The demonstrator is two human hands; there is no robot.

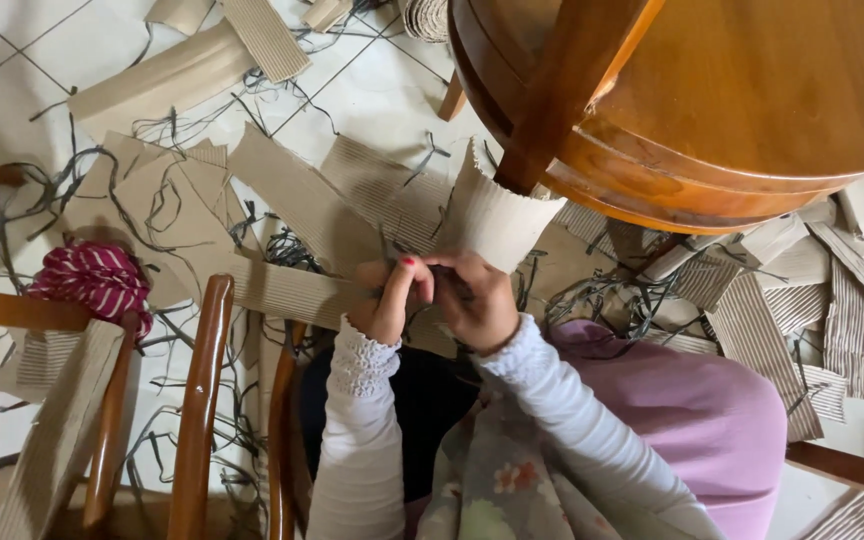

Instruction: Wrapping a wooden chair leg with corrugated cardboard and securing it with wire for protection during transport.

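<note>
Seen from above: a seated person in white sleeves works over a tiled floor [372, 90] littered with corrugated card scraps and dark strings. The left hand [389, 297] and right hand [479, 300] meet just below a curved card piece [492, 218], a pale ribbed strip bent into an arc. Both hands are closed narrowly, fingertips pinched together at the lower edge of the card piece; whether they grip the card itself or a dark string [457, 285] at that edge cannot be told. The card piece stands between the hands and a chair leg [562, 90], its upper edge touching or just beside the leg. A round wooden table [752, 110] fills the upper right. To the left lies a red-and-white striped bundle [92, 280], near the curved wooden back of a chair [202, 400]. Flat card strips [282, 190] lie spread on the floor beyond the hands; more strips [832, 320] lie at right, beside the person's lilac-clad knee [692, 410].
</note>
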